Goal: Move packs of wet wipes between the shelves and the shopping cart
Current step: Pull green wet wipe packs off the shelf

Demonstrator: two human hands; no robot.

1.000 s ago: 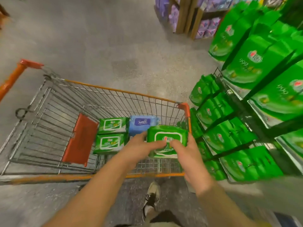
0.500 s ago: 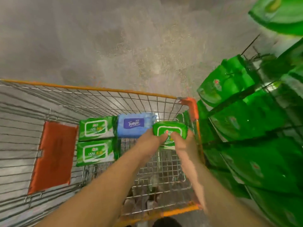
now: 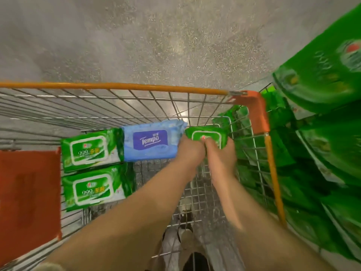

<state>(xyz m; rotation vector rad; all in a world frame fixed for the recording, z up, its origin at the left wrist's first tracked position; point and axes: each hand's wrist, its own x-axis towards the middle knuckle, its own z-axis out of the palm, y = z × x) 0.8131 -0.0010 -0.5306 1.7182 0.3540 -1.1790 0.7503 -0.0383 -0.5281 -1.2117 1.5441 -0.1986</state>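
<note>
Inside the wire cart [image 3: 195,106], both hands' [image 3: 192,151] fingers [image 3: 212,142] curl around a green wipes pack [image 3: 207,133].

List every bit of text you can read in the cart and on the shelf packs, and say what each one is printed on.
"Tempo": blue pack, on its purple label.
"999": upper green pack; the characters after it are too blurred to read.
"999": lower green pack, same label; the rest is unreadable.
Green pack held in both hands: logo only, text hidden or blurred.
Shelf packs: too blurred to read.
</note>
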